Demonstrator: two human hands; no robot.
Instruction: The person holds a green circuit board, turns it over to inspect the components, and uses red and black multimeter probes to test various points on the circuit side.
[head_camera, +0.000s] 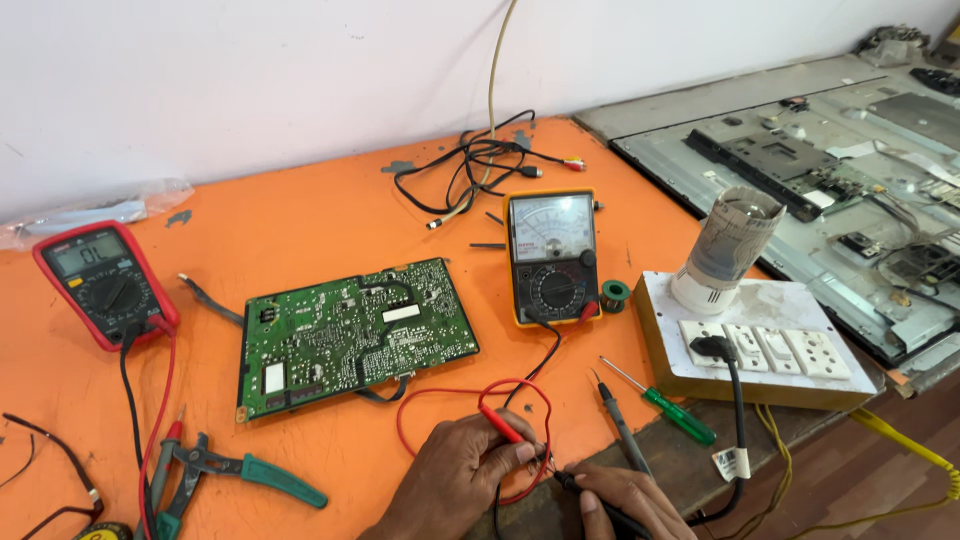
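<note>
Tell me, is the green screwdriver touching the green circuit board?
Apart. The head view shows the green screwdriver lying beside the switch board, with bare orange table between it and the green circuit board.

we see an orange workbench (300, 220) against a white wall. lying directly on it: a green circuit board (352, 335) at centre, a red digital multimeter (103, 282) to the left, a yellow analog multimeter (551, 256) to the right, and a tangle of black cables (470, 165) near the wall. green-handled pliers (240, 470) lie at the near left, a green-handled screwdriver (662, 402) and a loose black probe (622, 428) at the near right. a white switchboard box (760, 345) sits at the right end, a solder spool (614, 294) beside it.
</note>
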